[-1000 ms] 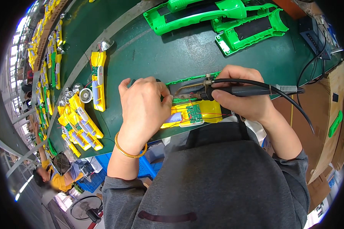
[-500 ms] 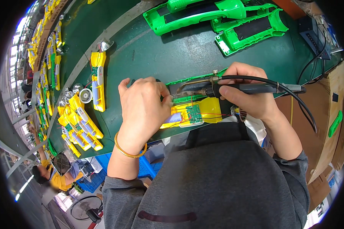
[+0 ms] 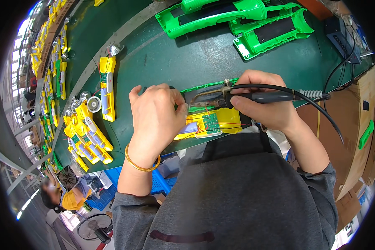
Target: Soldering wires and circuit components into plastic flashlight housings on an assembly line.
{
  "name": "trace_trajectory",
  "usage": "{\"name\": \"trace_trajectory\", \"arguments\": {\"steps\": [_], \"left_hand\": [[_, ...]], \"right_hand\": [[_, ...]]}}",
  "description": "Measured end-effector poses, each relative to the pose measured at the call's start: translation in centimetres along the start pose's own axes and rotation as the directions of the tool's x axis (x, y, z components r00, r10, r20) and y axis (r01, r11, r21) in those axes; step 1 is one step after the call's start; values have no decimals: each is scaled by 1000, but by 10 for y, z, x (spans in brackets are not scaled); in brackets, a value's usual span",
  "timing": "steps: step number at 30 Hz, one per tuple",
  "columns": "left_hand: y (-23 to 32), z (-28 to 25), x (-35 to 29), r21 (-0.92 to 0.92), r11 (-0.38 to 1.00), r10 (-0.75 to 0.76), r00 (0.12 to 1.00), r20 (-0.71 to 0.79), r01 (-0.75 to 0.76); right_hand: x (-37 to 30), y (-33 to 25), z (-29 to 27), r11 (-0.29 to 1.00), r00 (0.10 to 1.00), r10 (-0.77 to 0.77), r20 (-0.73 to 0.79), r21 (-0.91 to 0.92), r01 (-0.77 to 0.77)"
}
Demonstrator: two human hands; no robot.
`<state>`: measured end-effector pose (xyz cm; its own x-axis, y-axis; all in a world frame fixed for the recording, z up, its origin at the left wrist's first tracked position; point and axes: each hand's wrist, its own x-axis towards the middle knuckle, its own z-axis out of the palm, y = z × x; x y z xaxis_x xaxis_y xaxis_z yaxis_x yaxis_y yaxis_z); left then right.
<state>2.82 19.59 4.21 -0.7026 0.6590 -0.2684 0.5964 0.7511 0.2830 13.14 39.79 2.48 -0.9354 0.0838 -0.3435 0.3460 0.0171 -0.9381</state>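
My right hand (image 3: 264, 98) grips a black soldering iron (image 3: 260, 97) with a thin metal tube along its tip. The tip points left, close to the fingertips of my left hand (image 3: 156, 114). Those fingers are pinched together over a green housing half (image 3: 210, 86) with a dark panel inside; what they hold, if anything, is hidden. Nearer to me lies a yellow battery holder (image 3: 229, 118) with a green circuit board (image 3: 211, 123), a bluish cell (image 3: 190, 128) and red and black wires. My left hand covers its left end.
Green lamp housings (image 3: 214, 21) lie at the far side. Left of my hand sit a yellow holder with a reflector (image 3: 107, 89) and a pile of similar holders (image 3: 87, 135). A dark control box (image 3: 341, 39) stands far right beside cardboard (image 3: 337, 137). Another person (image 3: 73, 199) is at lower left.
My right hand has shifted slightly left with the soldering iron, its tip now closer to my left fingertips. My left hand has hardly moved. The person in the background has shifted.
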Motion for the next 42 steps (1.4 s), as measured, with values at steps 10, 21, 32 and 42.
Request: {"name": "trace_trajectory", "arguments": {"steps": [10, 21, 32, 42], "left_hand": [[4, 0, 2, 20, 1000, 6, 1000, -18, -5], [14, -2, 2, -9, 1000, -11, 995, -103, 11], [-10, -3, -21, -444, 895, -146, 915, -375, -39], [57, 31, -4, -403, 857, 173, 916, -361, -321]], "right_hand": [[-14, 2, -25, 953, 980, -77, -185, 277, 127], [-22, 15, -27, 862, 938, -107, -330, 439, 252], [-25, 23, -33, 780, 940, -126, -316, 554, 290], [-19, 34, -11, 702, 942, -124, -311, 644, 304]]}}
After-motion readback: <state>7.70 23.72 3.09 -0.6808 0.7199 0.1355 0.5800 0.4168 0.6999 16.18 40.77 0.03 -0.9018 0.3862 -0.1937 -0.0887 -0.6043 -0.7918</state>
